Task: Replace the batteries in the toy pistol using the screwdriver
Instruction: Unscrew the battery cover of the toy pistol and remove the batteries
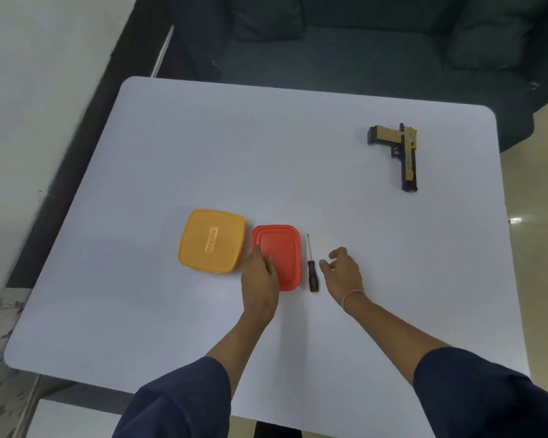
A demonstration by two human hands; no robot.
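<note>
A black and gold toy pistol lies on the white table at the far right, barrel toward me. A screwdriver with a black and yellow handle lies near the middle, tip pointing away. My right hand hovers just right of its handle, fingers apart, holding nothing. My left hand rests flat on the left edge of a closed red box. A closed orange box sits beside it on the left. No batteries are visible.
A dark sofa stands beyond the table's far edge. A white wall runs along the left. Tiled floor shows on the right.
</note>
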